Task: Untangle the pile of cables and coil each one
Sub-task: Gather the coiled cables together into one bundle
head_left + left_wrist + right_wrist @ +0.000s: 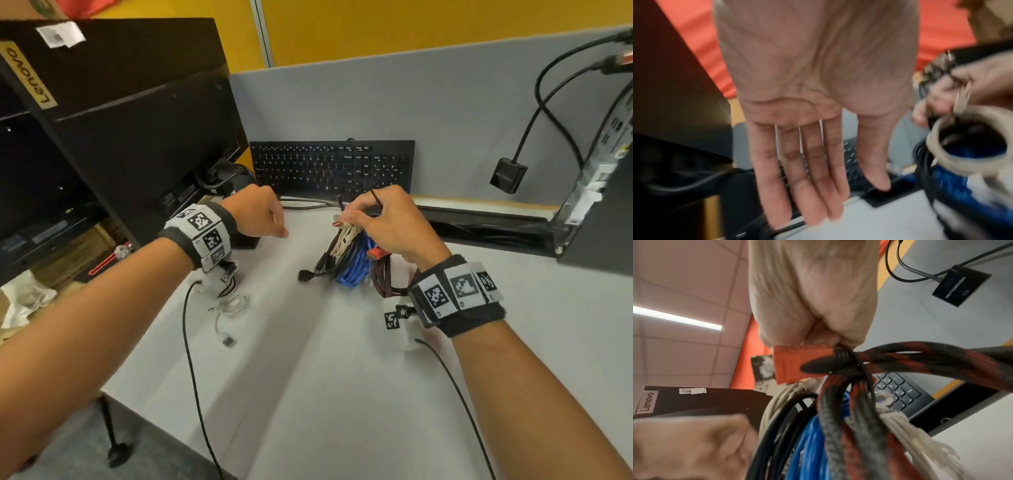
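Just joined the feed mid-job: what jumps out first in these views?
The right hand holds up a tangled cable bundle above the desk, blue, beige, black and red-black braided strands hanging together. The left hand hovers open beside it, and a clear coiled cable lies below the left wrist.

Rear wall: yellow panel [411,24] | Partition: grey fabric desk divider [394,102] | Surface: pale grey desk top [342,394] | Ceiling: tiled, lit strip light [677,318] | Floor: grey carpet [68,442]
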The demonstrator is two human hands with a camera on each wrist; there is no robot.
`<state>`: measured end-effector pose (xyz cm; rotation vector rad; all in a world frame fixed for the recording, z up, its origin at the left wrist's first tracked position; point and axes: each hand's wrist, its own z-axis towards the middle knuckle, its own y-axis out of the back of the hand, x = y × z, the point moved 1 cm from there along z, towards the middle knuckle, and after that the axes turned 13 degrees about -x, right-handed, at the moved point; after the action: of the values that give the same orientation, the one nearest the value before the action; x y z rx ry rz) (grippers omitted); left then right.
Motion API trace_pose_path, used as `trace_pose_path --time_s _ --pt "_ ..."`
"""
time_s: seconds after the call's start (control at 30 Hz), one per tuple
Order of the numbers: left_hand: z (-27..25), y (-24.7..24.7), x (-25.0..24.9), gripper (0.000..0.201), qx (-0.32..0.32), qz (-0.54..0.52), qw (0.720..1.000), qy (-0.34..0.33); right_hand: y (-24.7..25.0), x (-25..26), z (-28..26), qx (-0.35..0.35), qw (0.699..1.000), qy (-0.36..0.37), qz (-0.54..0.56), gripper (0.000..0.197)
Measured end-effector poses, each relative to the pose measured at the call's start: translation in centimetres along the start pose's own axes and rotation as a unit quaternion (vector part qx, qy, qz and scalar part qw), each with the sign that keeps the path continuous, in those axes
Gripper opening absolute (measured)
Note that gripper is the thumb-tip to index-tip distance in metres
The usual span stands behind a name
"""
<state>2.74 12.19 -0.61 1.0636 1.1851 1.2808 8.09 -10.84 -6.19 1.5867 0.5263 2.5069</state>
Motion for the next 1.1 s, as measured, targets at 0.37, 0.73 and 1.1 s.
trace_pose_path --time_s 0.37,0.73,1.1 --pt "-3.4 -4.9 5.6 0.043 0.184 0.129 0.958 0.178 -1.0 0.1 0.3 0.003 1.0 0.015 0.013 0.008" --pt "-0.5 -2.7 1.8 0.013 -0.027 -0.083 0.992 0.092 -1.2 -0.1 0.4 -0.002 1.0 0.022 0.003 0.009" --pt "1.7 0.2 -4.5 0.014 -0.23 -0.489 0.841 -0.027 -1.0 -0.6 0.6 -0.052 0.998 -0.017 0.002 0.005"
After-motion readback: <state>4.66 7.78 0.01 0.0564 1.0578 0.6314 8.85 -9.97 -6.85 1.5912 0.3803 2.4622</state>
